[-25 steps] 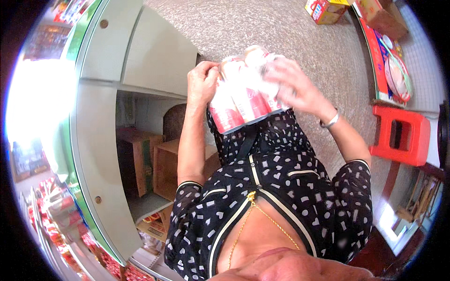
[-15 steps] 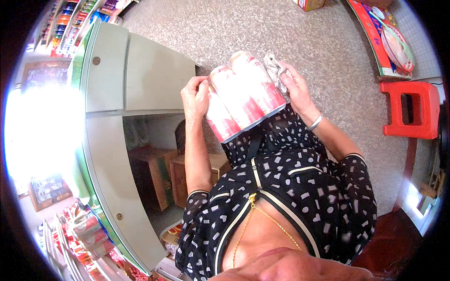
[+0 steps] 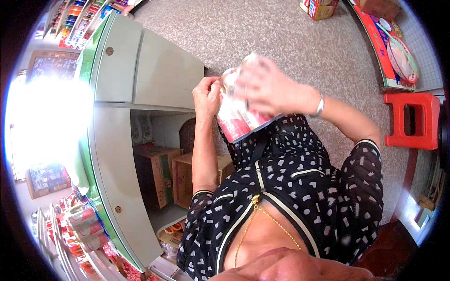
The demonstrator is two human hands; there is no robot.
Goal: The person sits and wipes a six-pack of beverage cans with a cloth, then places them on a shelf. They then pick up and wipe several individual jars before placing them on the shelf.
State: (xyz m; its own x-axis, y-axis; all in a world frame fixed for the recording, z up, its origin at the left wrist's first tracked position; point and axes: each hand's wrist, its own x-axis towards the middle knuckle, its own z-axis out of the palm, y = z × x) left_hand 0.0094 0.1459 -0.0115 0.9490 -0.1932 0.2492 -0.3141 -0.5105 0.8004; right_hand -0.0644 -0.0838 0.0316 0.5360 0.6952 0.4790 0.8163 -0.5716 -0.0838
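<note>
I hold a shrink-wrapped pack of pink and white cans (image 3: 236, 122) in front of my chest, over the speckled floor. My left hand (image 3: 207, 93) grips the pack's left top corner with the fingers curled on the wrap. My right hand (image 3: 268, 86), blurred by motion, lies spread across the pack's top and front, pulling at the clear wrap. A silver bracelet sits on my right wrist. The lower edge of the pack rests against my black patterned top.
A pale green cabinet (image 3: 136, 75) stands to my left with one door open, cardboard boxes (image 3: 164, 175) inside. Shelves of cans and packets (image 3: 79, 225) run along the lower left. A red plastic stool (image 3: 412, 119) is at the right, another box (image 3: 318, 8) at the top.
The pack has tilted and dropped closer to my chest. My right hand moved from the pack's right side across its top and front. The view shifted slightly.
</note>
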